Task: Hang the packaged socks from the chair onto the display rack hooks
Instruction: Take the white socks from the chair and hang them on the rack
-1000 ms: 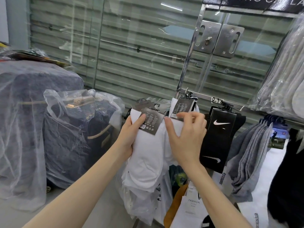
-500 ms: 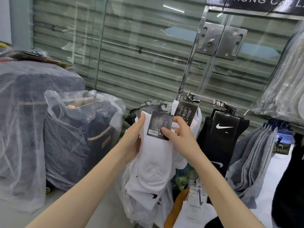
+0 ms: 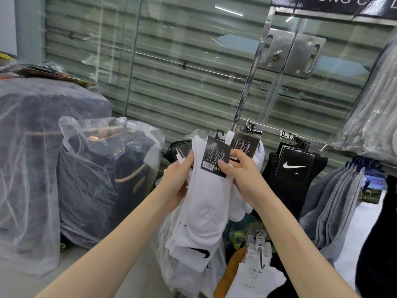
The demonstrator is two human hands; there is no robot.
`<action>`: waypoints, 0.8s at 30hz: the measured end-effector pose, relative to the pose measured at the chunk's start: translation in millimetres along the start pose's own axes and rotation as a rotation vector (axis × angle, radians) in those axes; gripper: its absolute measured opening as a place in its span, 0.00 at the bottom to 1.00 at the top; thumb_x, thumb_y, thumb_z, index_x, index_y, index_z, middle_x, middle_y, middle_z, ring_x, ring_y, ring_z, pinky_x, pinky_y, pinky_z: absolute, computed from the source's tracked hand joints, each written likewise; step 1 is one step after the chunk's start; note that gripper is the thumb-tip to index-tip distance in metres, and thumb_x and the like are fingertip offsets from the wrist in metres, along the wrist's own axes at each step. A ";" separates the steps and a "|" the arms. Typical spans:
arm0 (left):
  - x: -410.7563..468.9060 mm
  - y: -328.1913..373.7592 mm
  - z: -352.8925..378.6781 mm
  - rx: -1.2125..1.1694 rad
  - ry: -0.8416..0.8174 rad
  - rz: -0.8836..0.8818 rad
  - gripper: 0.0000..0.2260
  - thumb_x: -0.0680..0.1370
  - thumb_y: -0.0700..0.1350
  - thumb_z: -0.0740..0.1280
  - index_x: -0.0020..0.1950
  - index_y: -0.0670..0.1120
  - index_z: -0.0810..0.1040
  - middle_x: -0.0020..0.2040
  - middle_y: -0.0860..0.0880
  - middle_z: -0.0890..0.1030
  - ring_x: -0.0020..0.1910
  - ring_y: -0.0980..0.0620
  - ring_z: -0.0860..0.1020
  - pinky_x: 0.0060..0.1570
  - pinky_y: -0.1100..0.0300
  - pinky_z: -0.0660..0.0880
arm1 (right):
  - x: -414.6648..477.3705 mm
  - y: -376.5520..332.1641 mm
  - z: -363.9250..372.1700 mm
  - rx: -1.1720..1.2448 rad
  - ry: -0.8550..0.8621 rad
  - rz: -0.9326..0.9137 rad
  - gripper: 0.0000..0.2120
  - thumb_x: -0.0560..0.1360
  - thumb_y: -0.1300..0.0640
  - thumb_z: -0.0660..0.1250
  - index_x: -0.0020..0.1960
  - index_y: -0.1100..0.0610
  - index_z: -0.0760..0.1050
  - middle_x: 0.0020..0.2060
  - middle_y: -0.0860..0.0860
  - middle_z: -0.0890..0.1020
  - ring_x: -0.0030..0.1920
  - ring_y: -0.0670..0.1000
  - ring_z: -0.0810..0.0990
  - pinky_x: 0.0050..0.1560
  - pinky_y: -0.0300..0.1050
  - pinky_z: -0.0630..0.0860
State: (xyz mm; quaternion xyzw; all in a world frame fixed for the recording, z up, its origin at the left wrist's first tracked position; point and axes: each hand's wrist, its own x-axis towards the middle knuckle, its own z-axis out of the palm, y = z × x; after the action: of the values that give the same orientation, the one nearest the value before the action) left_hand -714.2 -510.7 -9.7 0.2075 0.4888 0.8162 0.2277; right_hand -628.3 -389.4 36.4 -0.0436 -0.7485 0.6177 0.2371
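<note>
White socks pack: soft plain knit, front of a thick bundle, held up mid-frame just below the rail, not on a hook. Stiff black card header w/ small black plastic hook on top. Fine-print table on it unreadable, barcode at its 7 o'clock. Black swoosh on a white sock lower in the bundle.

Left hand wrapped round the bundle from 9 o'clock. Right hand pinching the header's 4 o'clock corner, thumb on the card face.

1 hung white pack w/ same black card on the chrome rail, at 1 o'clock of the held one. Rail tag reads "8-1", rest cut off.

At 3 o'clock: black socks, card w/ white Nike swoosh. Beyond them: ribbed grey socks, several, exact no. unclear.

At 5 o'clock: FASHION pack, white, word printed on the card.

At 9 o'clock: 2 dark suitcases under crinkly clear plastic.

At 1 o'clock: 2 brushed-metal lock plates on glass, ribbed shutter behind. Sign at top, partly readable: "HONG C".
</note>
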 end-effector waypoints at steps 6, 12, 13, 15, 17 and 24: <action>-1.2 -1.8 2.4 -0.092 0.052 0.032 0.19 0.75 0.54 0.67 0.59 0.42 0.79 0.52 0.43 0.85 0.49 0.46 0.83 0.47 0.54 0.81 | -1.0 -2.7 -3.2 0.141 -0.052 0.040 0.09 0.75 0.68 0.63 0.54 0.61 0.73 0.47 0.57 0.83 0.47 0.53 0.83 0.50 0.45 0.80; 1.5 3.5 3.7 -0.293 0.166 0.039 0.12 0.79 0.44 0.65 0.60 0.41 0.77 0.48 0.44 0.83 0.43 0.47 0.82 0.41 0.55 0.78 | 3.2 1.5 -17.8 0.389 -0.025 0.149 0.10 0.76 0.67 0.61 0.57 0.63 0.73 0.49 0.58 0.82 0.49 0.56 0.82 0.49 0.50 0.79; 1.8 4.0 3.4 -0.335 0.170 0.048 0.10 0.79 0.43 0.64 0.58 0.42 0.78 0.48 0.44 0.83 0.44 0.47 0.81 0.43 0.54 0.78 | 3.7 1.9 -20.9 0.384 -0.016 0.154 0.10 0.76 0.67 0.61 0.57 0.63 0.73 0.49 0.58 0.82 0.49 0.56 0.82 0.49 0.50 0.79; 2.6 4.8 0.2 -0.403 0.183 0.067 0.06 0.80 0.41 0.63 0.55 0.44 0.78 0.48 0.44 0.82 0.44 0.48 0.81 0.47 0.52 0.78 | 5.1 0.0 -27.0 0.355 0.013 0.140 0.10 0.76 0.67 0.61 0.56 0.62 0.74 0.48 0.56 0.83 0.48 0.55 0.83 0.49 0.50 0.78; 2.0 5.6 -5.6 -0.431 0.197 0.074 0.08 0.80 0.41 0.63 0.57 0.43 0.77 0.47 0.45 0.82 0.44 0.49 0.80 0.46 0.54 0.78 | 5.6 -3.9 -33.5 0.284 0.049 0.105 0.09 0.75 0.67 0.62 0.54 0.62 0.74 0.44 0.55 0.85 0.45 0.53 0.84 0.47 0.47 0.79; -2.2 8.8 -14.2 -0.432 0.195 0.056 0.11 0.81 0.42 0.61 0.62 0.42 0.75 0.48 0.46 0.81 0.45 0.50 0.80 0.47 0.56 0.77 | 13.7 -16.2 -28.1 -0.178 0.159 -0.020 0.10 0.73 0.68 0.66 0.51 0.56 0.74 0.44 0.56 0.84 0.39 0.50 0.83 0.39 0.41 0.79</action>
State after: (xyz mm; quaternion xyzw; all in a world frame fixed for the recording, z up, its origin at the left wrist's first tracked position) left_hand -721.8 -525.7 -8.3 0.0876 0.3167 0.9239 0.1960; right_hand -625.3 -362.9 59.3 -0.1059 -0.7796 0.5410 0.2973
